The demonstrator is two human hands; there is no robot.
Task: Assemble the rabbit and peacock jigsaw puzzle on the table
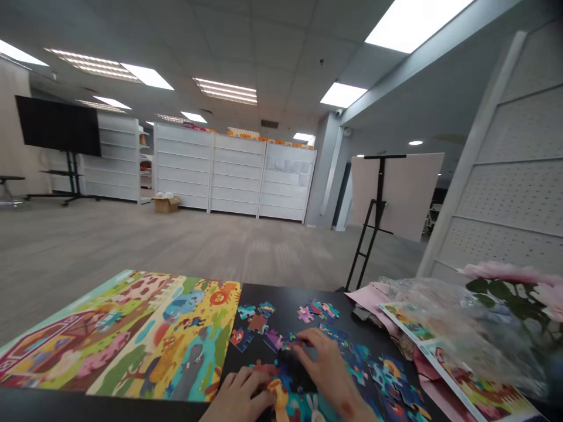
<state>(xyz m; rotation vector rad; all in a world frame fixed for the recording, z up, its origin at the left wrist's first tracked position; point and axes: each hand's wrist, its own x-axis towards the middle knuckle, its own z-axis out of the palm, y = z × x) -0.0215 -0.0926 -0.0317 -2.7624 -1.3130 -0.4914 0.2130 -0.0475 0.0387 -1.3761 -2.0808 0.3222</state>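
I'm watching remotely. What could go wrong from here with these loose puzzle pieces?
The right hand is among the loose jigsaw pieces, with its forearm over others, so a slide might scatter them. Pieces on the right lie close to the printed sheet and clear plastic bag, where one might slip underneath and go unseen. The left hand is near the table's front edge, so pieces there might get pushed off.

We list: one black flat screen [58, 126] on a floor stand; white shelving units [235, 176]; one cardboard box [166, 204] on grey carpet [176, 252]; one black easel [373, 223]; one perforated white panel [519, 164]; pink flowers [505, 272]; one crumpled clear plastic bag [457, 328].
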